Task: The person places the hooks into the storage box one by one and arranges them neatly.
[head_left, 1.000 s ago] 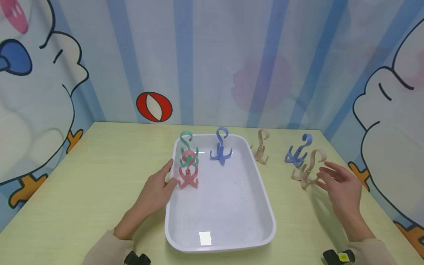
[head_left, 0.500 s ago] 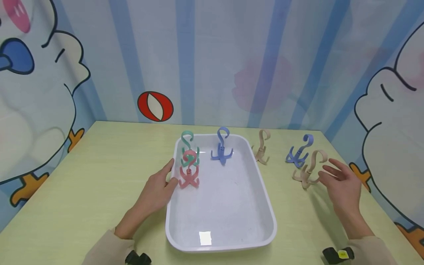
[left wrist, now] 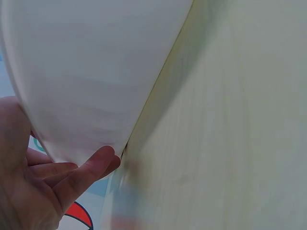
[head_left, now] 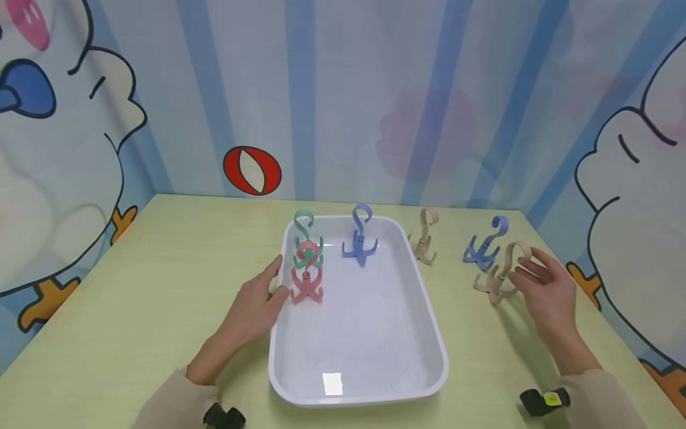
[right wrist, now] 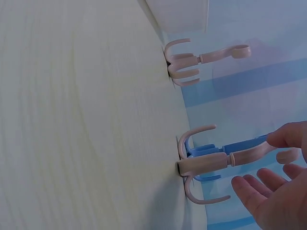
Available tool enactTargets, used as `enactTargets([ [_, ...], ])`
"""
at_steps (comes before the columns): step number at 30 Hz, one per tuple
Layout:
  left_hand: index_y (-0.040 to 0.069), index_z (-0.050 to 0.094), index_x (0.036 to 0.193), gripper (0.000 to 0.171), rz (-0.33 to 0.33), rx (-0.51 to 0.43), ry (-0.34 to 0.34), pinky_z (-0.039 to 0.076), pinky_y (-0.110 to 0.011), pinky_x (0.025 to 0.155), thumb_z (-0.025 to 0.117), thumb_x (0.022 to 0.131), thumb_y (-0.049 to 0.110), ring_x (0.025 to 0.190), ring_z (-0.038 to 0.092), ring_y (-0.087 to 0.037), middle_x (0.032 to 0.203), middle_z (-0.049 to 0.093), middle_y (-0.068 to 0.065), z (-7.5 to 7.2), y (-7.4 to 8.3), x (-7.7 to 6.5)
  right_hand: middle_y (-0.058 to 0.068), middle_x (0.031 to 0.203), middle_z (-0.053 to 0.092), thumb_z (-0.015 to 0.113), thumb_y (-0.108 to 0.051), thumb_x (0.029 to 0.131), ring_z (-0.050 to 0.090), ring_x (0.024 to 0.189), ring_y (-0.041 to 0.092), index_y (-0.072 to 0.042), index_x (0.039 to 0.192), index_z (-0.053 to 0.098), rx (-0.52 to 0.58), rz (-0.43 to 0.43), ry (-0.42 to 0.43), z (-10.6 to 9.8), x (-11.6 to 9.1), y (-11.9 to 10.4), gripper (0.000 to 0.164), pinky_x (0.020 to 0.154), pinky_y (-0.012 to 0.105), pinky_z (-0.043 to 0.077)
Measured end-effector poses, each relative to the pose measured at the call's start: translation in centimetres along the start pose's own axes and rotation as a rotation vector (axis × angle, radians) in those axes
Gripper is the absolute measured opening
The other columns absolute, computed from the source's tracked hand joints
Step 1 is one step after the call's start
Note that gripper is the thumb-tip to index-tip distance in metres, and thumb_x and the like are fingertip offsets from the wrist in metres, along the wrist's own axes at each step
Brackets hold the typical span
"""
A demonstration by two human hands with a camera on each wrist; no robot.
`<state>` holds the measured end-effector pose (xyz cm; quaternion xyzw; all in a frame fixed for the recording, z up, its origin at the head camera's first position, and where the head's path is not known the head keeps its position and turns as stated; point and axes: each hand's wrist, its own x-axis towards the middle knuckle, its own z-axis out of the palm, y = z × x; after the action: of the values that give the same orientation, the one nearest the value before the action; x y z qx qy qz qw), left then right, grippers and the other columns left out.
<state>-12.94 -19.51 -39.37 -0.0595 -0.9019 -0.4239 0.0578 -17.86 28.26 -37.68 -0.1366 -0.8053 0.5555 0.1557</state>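
Observation:
My left hand [head_left: 256, 304] grips the left rim of a white plastic tray [head_left: 354, 400], thumb over the edge and fingers against its outer wall [left wrist: 96, 62]. On the right, my right hand [head_left: 549, 292] is at a beige four-pronged swivel hook [head_left: 493, 285] standing on the table. In the right wrist view, my right thumb [right wrist: 287, 135] overlaps the beige hook's curved top [right wrist: 254, 152], while the other fingers stay spread apart below it. Inside the tray stand a green hook [head_left: 303, 218], a pink hook [head_left: 306, 286] and a blue hook [head_left: 359, 244].
Another blue hook [head_left: 480, 253] leans just behind the beige one. A second beige hook [head_left: 423, 241] stands beside the tray's far right corner. The pale yellow table [head_left: 177, 256] meets a cartoon-printed curtain [head_left: 343, 107] at the back and sides.
My right hand has moved slightly left, its fingers now overlapping the beige hook's curved top. My left hand keeps its grip on the tray, which stays put.

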Motion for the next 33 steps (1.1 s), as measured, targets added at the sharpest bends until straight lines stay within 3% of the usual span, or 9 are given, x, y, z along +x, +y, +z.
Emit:
enactTargets([
  [11,0.006,0.030,0.167,0.067,0.000,0.000,0.002,0.065,-0.036,0.073,0.049,0.104,0.015,0.086,0.077,-0.026,0.157,0.053,-0.022,0.0,0.0,0.0,-0.012,0.123,0.065,0.071,-0.018,0.099,0.060,0.096,-0.013,-0.019,0.159,0.050,-0.001,-0.008,0.001,0.8,0.7,0.0,0.064,0.080,0.004,0.050],
  [17,0.005,0.030,0.167,0.067,0.001,0.000,0.005,0.065,-0.037,0.075,0.049,0.103,0.015,0.089,0.078,-0.028,0.158,0.053,-0.022,0.1,0.0,0.0,-0.023,0.105,0.061,0.072,-0.018,0.099,0.059,0.096,-0.010,-0.017,0.153,0.057,-0.008,-0.041,0.010,1.1,1.1,-0.1,0.056,0.076,0.006,0.052],
  [28,0.006,0.030,0.167,0.067,-0.002,-0.015,0.001,0.065,-0.036,0.073,0.049,0.103,0.015,0.086,0.078,-0.025,0.159,0.052,-0.021,0.1,0.0,0.1,-0.026,0.091,0.065,0.073,-0.008,0.097,0.066,0.083,-0.012,-0.020,0.147,0.063,0.046,-0.063,-0.001,1.6,1.8,0.3,0.052,0.070,0.012,0.058],
  [33,0.007,0.030,0.167,0.067,-0.003,-0.005,0.006,0.065,-0.037,0.075,0.049,0.103,0.016,0.087,0.079,-0.025,0.158,0.053,-0.021,0.1,-0.1,0.0,-0.021,0.095,0.065,0.073,-0.012,0.098,0.066,0.085,-0.008,-0.020,0.149,0.061,0.026,-0.069,-0.016,1.8,2.0,0.5,0.053,0.071,0.014,0.060],
])
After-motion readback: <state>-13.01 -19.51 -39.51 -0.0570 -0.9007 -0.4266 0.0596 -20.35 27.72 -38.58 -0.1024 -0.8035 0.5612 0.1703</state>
